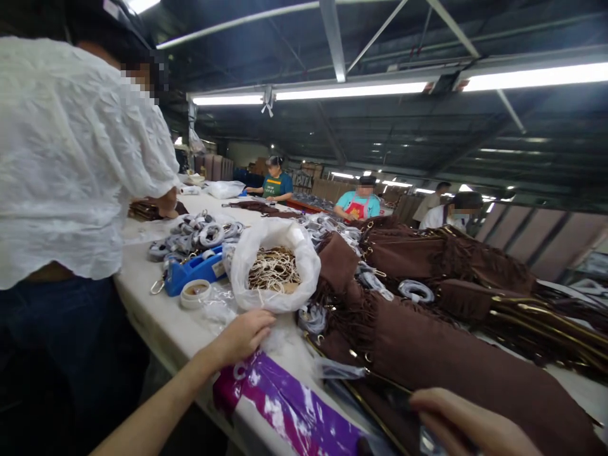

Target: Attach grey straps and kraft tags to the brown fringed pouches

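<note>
Head view: purple packet lies against your loosely bent left hand, brown cloth beside your curled right hand; can't tell either's grip.

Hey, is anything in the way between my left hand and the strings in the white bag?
Yes: the near side of the white bag stands between your left hand and the strings. The bag's top is open, and nothing visible covers the opening.

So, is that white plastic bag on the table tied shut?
No, the white plastic bag gapes open at the top, showing a tangle of pale strings inside.
</note>
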### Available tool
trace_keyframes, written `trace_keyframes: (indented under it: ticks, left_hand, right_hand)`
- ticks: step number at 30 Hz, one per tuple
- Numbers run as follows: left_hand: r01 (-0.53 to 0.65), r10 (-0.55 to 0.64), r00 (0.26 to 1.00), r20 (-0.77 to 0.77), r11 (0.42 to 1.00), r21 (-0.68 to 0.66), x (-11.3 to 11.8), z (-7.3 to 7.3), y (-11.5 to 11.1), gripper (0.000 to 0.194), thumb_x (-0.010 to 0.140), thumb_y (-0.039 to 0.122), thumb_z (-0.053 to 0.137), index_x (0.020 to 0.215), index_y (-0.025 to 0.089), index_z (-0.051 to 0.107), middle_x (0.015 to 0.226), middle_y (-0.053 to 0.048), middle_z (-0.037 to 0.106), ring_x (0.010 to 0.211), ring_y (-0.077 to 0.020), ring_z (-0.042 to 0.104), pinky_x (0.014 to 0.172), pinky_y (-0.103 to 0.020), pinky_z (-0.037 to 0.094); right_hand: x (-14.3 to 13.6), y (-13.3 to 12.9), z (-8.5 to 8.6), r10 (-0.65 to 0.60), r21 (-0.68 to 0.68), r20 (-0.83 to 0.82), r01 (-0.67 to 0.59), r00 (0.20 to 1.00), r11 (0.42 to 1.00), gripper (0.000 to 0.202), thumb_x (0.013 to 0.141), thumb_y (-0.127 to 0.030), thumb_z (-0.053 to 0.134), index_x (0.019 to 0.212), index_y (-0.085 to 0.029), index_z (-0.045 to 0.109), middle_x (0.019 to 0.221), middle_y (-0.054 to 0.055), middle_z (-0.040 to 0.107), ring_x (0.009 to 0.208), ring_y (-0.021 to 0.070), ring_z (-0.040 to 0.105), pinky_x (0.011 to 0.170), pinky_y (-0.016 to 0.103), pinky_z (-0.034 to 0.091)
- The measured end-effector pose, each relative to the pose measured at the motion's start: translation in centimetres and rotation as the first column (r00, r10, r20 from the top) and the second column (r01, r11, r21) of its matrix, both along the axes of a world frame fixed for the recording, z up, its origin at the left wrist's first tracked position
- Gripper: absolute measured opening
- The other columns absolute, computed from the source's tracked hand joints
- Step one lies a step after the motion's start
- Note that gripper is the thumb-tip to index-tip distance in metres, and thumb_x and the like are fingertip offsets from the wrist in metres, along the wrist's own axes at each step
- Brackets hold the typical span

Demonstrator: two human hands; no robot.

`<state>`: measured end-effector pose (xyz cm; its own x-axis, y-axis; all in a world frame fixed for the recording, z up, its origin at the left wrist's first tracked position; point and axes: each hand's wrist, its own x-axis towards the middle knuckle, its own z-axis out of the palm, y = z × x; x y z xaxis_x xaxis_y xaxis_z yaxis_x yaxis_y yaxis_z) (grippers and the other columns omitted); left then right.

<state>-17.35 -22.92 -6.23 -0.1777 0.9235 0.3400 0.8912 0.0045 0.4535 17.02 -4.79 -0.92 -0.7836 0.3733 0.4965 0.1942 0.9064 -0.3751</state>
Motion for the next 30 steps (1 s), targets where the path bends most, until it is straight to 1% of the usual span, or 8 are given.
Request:
trace_keyframes:
  ticks: [4, 8, 13, 18, 22, 25, 27, 30]
  left_hand:
    - [0.050, -0.051, 0.998, -0.028, 0.997, -0.052, -0.3, -2.0, 0.0, 0.040, 0.090, 0.020, 0.046, 0.128, 0.015, 0.060, 0.135, -0.012, 0.061, 0.124, -0.0258, 0.054, 0.109, -0.040, 0.038]
    - [0.049, -0.050, 0.998, -0.022, 0.997, -0.063, -0.1, -2.2, 0.1, 0.043, 0.091, 0.018, 0.045, 0.133, 0.017, 0.057, 0.136, -0.011, 0.060, 0.124, -0.0252, 0.054, 0.109, -0.039, 0.038]
    - [0.063, -0.067, 0.997, -0.042, 0.995, -0.080, -0.2, -1.7, 0.0, 0.050, 0.091, 0.016, 0.045, 0.140, 0.023, 0.051, 0.136, -0.008, 0.059, 0.124, -0.0243, 0.053, 0.108, -0.038, 0.038]
    - [0.062, -0.066, 0.994, -0.087, 0.997, -0.051, -0.1, -1.8, 0.1, 0.042, 0.093, 0.018, 0.045, 0.132, 0.024, 0.060, 0.129, -0.008, 0.063, 0.117, -0.0255, 0.057, 0.103, -0.038, 0.043]
    - [0.060, -0.068, 0.991, -0.119, 0.996, -0.062, -0.1, -2.0, 0.2, 0.042, 0.092, 0.017, 0.045, 0.131, 0.021, 0.061, 0.133, -0.010, 0.062, 0.121, -0.0270, 0.056, 0.105, -0.040, 0.042]
    - [0.063, -0.073, 0.987, -0.146, 0.995, -0.071, -0.3, -2.2, 0.3, 0.042, 0.092, 0.016, 0.046, 0.131, 0.021, 0.061, 0.133, -0.009, 0.063, 0.123, -0.0261, 0.056, 0.107, -0.040, 0.042]
    - [0.056, -0.069, 0.983, -0.172, 0.995, -0.081, -0.4, -2.4, 0.3, 0.042, 0.092, 0.017, 0.046, 0.131, 0.021, 0.061, 0.135, -0.009, 0.061, 0.125, -0.0256, 0.055, 0.109, -0.041, 0.041]
    - [0.053, -0.070, 0.975, -0.209, 0.995, -0.085, -0.4, -2.5, 0.3, 0.039, 0.093, 0.019, 0.048, 0.129, 0.023, 0.062, 0.137, -0.009, 0.060, 0.127, -0.0266, 0.054, 0.109, -0.042, 0.041]
  right_hand:
    - [-7.4, -4.5, -2.3, 0.217, -0.114, 0.203, -0.197, 0.955, 0.974, 0.022, 0.095, -0.025, 0.047, 0.088, -0.025, 0.068, 0.076, 0.000, 0.072, 0.067, 0.0165, 0.067, 0.065, 0.023, 0.051]
    - [-15.4, -5.2, -4.1, 0.012, 0.012, 0.358, -0.017, 0.933, 1.000, 0.017, 0.091, -0.011, 0.052, 0.096, -0.018, 0.066, 0.088, 0.005, 0.072, 0.083, 0.0177, 0.069, 0.073, 0.023, 0.048]
    - [-19.8, -5.2, -4.9, -0.179, 0.109, 0.447, 0.146, 0.877, 0.983, 0.016, 0.089, -0.007, 0.053, 0.092, -0.014, 0.068, 0.091, 0.013, 0.073, 0.085, 0.0249, 0.071, 0.069, 0.028, 0.047]
    - [-20.0, -5.4, -4.7, -0.200, 0.176, 0.518, 0.124, 0.832, 0.976, 0.017, 0.090, -0.008, 0.056, 0.092, -0.016, 0.070, 0.093, 0.012, 0.073, 0.083, 0.0248, 0.072, 0.065, 0.028, 0.047]
    - [-18.2, -5.1, -2.7, -0.109, 0.181, 0.573, 0.004, 0.812, 0.983, 0.009, 0.086, -0.012, 0.063, 0.086, -0.017, 0.071, 0.091, 0.009, 0.072, 0.081, 0.0230, 0.070, 0.068, 0.028, 0.049]
    - [-16.2, -4.9, -0.6, 0.000, 0.191, 0.581, -0.136, 0.814, 0.972, 0.014, 0.085, -0.008, 0.060, 0.083, -0.016, 0.072, 0.107, 0.011, 0.069, 0.106, 0.0245, 0.064, 0.093, 0.033, 0.048]
    - [-14.5, -4.7, 0.7, 0.080, 0.223, 0.531, -0.230, 0.844, 0.947, 0.018, 0.084, -0.006, 0.057, 0.088, -0.015, 0.072, 0.122, 0.014, 0.065, 0.127, 0.0279, 0.050, 0.114, 0.041, 0.032]
    - [-11.0, -4.3, 1.4, 0.153, 0.239, 0.401, -0.264, 0.903, 0.934, 0.022, 0.081, -0.006, 0.052, 0.089, -0.016, 0.070, 0.122, 0.012, 0.065, 0.130, 0.0273, 0.047, 0.121, 0.048, 0.020]
